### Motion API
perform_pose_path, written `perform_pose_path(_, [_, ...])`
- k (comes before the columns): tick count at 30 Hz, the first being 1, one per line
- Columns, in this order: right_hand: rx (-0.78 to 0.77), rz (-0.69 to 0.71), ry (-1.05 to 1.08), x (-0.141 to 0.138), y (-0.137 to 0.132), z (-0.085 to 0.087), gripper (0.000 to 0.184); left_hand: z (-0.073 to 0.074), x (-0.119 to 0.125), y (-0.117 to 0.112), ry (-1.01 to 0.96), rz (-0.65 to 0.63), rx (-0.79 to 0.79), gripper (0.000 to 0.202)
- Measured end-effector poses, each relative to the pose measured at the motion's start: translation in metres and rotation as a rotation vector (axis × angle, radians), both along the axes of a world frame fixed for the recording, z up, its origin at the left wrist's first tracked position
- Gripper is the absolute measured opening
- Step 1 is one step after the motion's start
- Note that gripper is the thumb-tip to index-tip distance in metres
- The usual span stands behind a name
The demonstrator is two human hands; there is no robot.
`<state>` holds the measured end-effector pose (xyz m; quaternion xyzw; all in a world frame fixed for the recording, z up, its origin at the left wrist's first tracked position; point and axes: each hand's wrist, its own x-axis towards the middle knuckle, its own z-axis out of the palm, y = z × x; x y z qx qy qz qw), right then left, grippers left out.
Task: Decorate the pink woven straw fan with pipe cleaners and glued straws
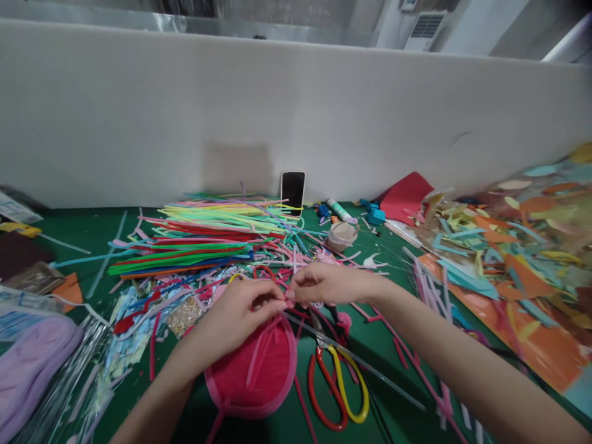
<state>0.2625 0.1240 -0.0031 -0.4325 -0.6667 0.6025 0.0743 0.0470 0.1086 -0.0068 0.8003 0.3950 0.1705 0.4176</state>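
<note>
My left hand (245,308) and my right hand (324,285) meet over the middle of the table. Fingertips of both are pinched together on a small pink piece (289,301), mostly covered by the fingers, so its kind is unclear. Below my left hand is a round, deep-pink panel (259,376) edged with lighter pink pipe cleaner; narrow pink strips cross its face. Scissors (337,394) with one red and one yellow handle lie beneath my right forearm, blades pointing away. A long translucent stick (374,369) slants across them.
Bundled coloured pipe cleaners (198,240) spread behind my hands. A phone (293,190) leans on the white partition (139,117). Near it stand a small pale cup (342,235) and a glue stick (338,209). Paper scraps (513,259) heap at right; lilac pieces (37,370) lie at left.
</note>
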Motion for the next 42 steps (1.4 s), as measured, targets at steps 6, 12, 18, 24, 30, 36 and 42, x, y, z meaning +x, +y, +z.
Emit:
perform_pose_path(6, [-0.157,-0.114,0.071,-0.006,0.001,-0.005,0.016,0.001,-0.004,-0.001,0.036,0.036,0.085,0.021])
perform_pose_path(12, [-0.362,-0.189,0.211,-0.008,0.002,-0.011,0.037,0.001,-0.003,-0.002,0.012,0.052,0.222,0.019])
perform_pose_path(18, [-0.329,-0.255,0.254,-0.006,0.001,-0.010,0.037,-0.001,0.001,0.000,-0.005,0.093,0.282,0.017])
perform_pose_path(24, [0.031,-0.251,0.033,-0.012,-0.004,-0.005,0.024,-0.007,0.001,0.001,0.055,0.109,0.304,0.018])
perform_pose_path(30, [0.367,-0.320,-0.207,-0.028,-0.008,-0.003,0.017,-0.014,0.008,-0.002,0.030,0.279,0.302,0.017])
perform_pose_path(36, [1.030,-0.324,-0.536,-0.054,-0.028,-0.004,0.016,-0.020,0.013,0.005,-0.174,0.517,0.076,0.019])
perform_pose_path(42, [1.653,-0.362,-0.629,-0.074,-0.041,-0.028,0.026,-0.025,0.014,0.018,-0.396,0.683,-0.036,0.018])
